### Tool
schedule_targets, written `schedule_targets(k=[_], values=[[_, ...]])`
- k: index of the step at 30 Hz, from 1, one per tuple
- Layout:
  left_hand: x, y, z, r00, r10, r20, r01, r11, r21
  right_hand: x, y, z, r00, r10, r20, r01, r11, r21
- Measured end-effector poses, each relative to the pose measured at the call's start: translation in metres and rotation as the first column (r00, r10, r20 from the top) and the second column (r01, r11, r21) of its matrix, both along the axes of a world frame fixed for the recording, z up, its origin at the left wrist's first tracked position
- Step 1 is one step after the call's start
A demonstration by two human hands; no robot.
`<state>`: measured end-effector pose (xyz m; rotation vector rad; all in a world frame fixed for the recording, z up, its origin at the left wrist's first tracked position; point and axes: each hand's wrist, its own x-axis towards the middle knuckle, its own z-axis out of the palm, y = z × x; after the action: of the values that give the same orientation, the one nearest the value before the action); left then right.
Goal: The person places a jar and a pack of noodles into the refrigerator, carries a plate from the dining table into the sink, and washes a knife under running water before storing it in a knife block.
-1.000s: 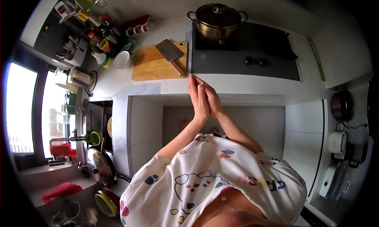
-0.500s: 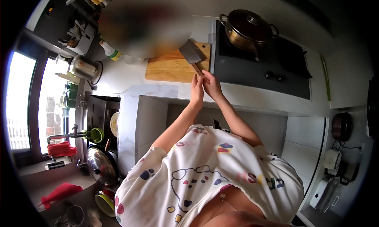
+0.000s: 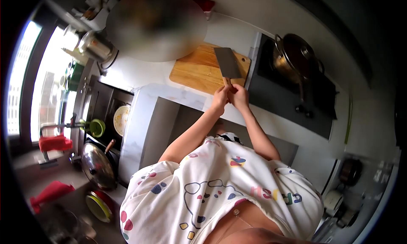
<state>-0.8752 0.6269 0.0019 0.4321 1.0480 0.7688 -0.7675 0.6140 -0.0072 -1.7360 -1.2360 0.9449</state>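
A cleaver [image 3: 228,62] with a broad dark blade and wooden handle points away from me, its blade over the right part of the wooden cutting board [image 3: 193,70]. Both hands are closed together at the lower end of its handle, near the counter's front edge. My left hand [image 3: 220,97] grips from the left side, and my right hand [image 3: 239,97] wraps it from the right. Their fingers meet and partly hide the handle. Whether the blade touches the board, I cannot tell.
Right of the board is a black cooktop [image 3: 271,97] with a lidded pot [image 3: 292,57]. At left are a metal kettle [image 3: 95,47], a sink holding a plate [image 3: 121,120], and a steel lid [image 3: 97,165]. A blurred oval covers the back counter.
The cleaver has turned, so more of its blade's broad side faces me. Both hands have closed more tightly together around the handle. The whole view has rotated slightly.
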Motion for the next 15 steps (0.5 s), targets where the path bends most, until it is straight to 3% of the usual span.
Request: schedule_targets(k=[1, 3, 6, 9, 10, 12, 15], values=[[-0.002, -0.004, 0.008, 1.0, 0.023, 0.013, -0.023, 1.0, -0.009, -0.007, -0.002, 0.006, 0.992, -0.055, -0.117, 0.045, 0.995, -0.086], [-0.008, -0.014, 0.011, 0.99, 0.043, -0.134, -0.028, 0.993, 0.112, -0.022, -0.02, 0.035, 1.0, -0.025, 0.016, 0.025, 1.0, -0.011], [-0.021, -0.043, 0.02, 0.944, 0.321, -0.073, -0.286, 0.91, 0.299, -0.048, -0.037, 0.049, 0.998, 0.06, 0.0, -0.059, 0.98, 0.188], [-0.066, -0.07, 0.06, 0.87, 0.491, 0.049, -0.477, 0.811, 0.338, -0.085, -0.042, 0.078, 0.941, 0.331, 0.075, -0.338, 0.894, 0.293], [-0.08, -0.077, 0.072, 0.81, 0.584, 0.04, -0.552, 0.739, 0.386, -0.103, -0.04, 0.074, 0.913, 0.401, 0.069, -0.391, 0.815, 0.428], [-0.115, -0.09, 0.088, 0.684, 0.729, 0.02, -0.646, 0.592, 0.482, -0.143, -0.041, 0.087, 0.835, 0.547, 0.058, -0.516, 0.743, 0.425], [-0.18, -0.118, 0.098, 0.544, 0.839, -0.018, -0.703, 0.468, 0.536, -0.209, -0.049, 0.104, 0.669, 0.743, -0.011, -0.661, 0.602, 0.447]])
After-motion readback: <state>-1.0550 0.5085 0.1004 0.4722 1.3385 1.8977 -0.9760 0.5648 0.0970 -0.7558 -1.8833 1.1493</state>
